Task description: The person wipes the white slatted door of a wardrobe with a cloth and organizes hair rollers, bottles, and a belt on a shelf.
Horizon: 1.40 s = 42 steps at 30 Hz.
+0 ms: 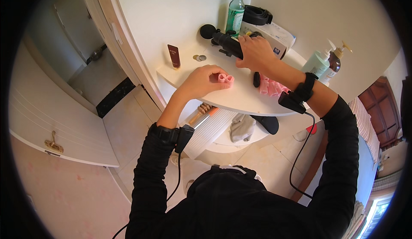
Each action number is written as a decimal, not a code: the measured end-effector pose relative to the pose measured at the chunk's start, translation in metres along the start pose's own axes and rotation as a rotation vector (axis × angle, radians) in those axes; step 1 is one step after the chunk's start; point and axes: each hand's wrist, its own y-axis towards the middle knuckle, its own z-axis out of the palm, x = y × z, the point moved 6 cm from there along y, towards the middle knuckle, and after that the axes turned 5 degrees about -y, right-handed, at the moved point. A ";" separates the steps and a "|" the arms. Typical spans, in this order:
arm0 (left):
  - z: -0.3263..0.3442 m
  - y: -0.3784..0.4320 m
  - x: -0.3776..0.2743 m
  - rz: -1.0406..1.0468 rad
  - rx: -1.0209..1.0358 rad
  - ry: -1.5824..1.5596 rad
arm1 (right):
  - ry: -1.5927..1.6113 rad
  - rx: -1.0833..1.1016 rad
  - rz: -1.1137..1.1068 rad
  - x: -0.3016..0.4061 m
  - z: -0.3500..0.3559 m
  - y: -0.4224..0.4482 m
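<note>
Two small pink tubes (226, 78), which look like foam hair rollers, are pinched between the thumb and fingers of my left hand (206, 81), just above the white shelf top (222, 98). Farther right, my right hand (257, 54) is closed around a black cylindrical device (229, 42) with knobs; a round black ball (208, 31) shows at its far end. Below my right forearm lies a heap of similar pink rollers (272, 87), partly hidden by the arm. A small black object (256, 79) rests beside that heap.
A brown tube (174, 57) stands left, near several coins (200, 58). Behind are a green glass bottle (236, 15), a white box (280, 36) and a coiled black belt (257, 15). Pump bottles (317, 62) stand right. A grey cloth (242, 128) lies on the lower shelf.
</note>
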 end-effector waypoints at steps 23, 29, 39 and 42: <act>-0.001 0.000 0.001 -0.016 -0.025 -0.029 | -0.001 -0.011 -0.085 0.008 0.006 -0.006; 0.002 -0.001 -0.006 -0.049 -0.015 -0.060 | 0.014 0.088 -0.080 -0.005 0.017 0.001; 0.005 0.003 -0.007 -0.037 -0.030 -0.033 | 0.509 -0.210 -0.082 -0.028 -0.049 -0.071; 0.001 -0.002 -0.001 -0.040 -0.042 -0.019 | 0.650 -0.286 0.000 -0.024 -0.048 -0.107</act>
